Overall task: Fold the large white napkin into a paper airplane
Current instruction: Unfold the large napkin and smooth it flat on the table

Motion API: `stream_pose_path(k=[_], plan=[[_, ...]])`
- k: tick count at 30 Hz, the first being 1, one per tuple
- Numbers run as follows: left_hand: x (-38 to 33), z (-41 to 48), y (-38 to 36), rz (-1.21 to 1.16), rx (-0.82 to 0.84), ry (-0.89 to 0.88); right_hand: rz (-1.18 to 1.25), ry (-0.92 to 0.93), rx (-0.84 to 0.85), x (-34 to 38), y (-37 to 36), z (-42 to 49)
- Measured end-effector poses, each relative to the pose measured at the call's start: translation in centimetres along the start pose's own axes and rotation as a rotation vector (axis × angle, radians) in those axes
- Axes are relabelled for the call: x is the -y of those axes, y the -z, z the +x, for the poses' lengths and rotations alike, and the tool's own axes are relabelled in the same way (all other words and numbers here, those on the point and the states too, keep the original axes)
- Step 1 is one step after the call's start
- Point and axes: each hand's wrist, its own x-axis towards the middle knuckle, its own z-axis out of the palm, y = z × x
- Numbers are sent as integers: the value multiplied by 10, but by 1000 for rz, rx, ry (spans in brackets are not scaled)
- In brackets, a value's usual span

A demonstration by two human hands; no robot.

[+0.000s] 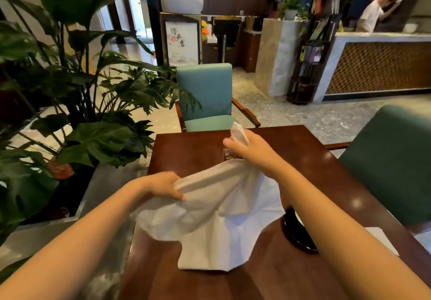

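Observation:
The large white napkin hangs crumpled in the air over the dark wooden table, its lower edge touching the tabletop. My left hand pinches its left edge low, near the table's left side. My right hand is raised higher and farther out, gripping another corner whose tip sticks up above the fingers. The cloth sags in folds between both hands.
A dark round dish sits on the table under my right forearm, beside a white paper. A small glass object stands behind the napkin. Teal chairs stand across and on the right. Large plants crowd the left side.

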Motion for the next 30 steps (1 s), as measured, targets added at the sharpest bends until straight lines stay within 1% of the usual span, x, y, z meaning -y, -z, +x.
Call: stream_pose_path(k=[1, 3, 4, 6, 9, 11, 14, 15, 18, 20, 22, 24, 26, 30], plan=[[9, -6, 3, 20, -4, 34, -81, 13, 60, -4, 1, -3], [27, -21, 10, 15, -11, 73, -181, 43, 87, -8, 6, -6], [34, -29, 13, -20, -28, 89, -174, 48, 64, -6, 10, -9], [47, -47, 20, -128, -108, 128, -104, 1, -48, 0, 18, -12], [56, -68, 29, -295, -325, 165, -7, -109, -208, 4, 31, -6], [55, -76, 35, -413, -519, 176, 10, -182, -244, 8, 37, -1], [44, -82, 46, -488, -795, 168, 42, -296, -313, 16, 46, 2], [39, -83, 49, -543, -881, 165, 23, -278, -333, 19, 51, -2], [20, -88, 53, -841, -1087, 166, -89, -102, -340, 14, 63, -9], [5, -90, 50, -917, -1164, 148, -142, -50, -332, 10, 65, -16], [-9, -89, 44, -911, -1216, 133, -123, -49, -312, 9, 61, -22], [-29, -87, 36, -893, -1239, 112, -17, -63, -284, 15, 51, -30], [-54, -85, 29, -905, -1277, 81, 154, -111, -264, 24, 40, -37], [-95, -100, 24, -832, -1484, 23, 597, -232, -216, 34, 32, -53]])
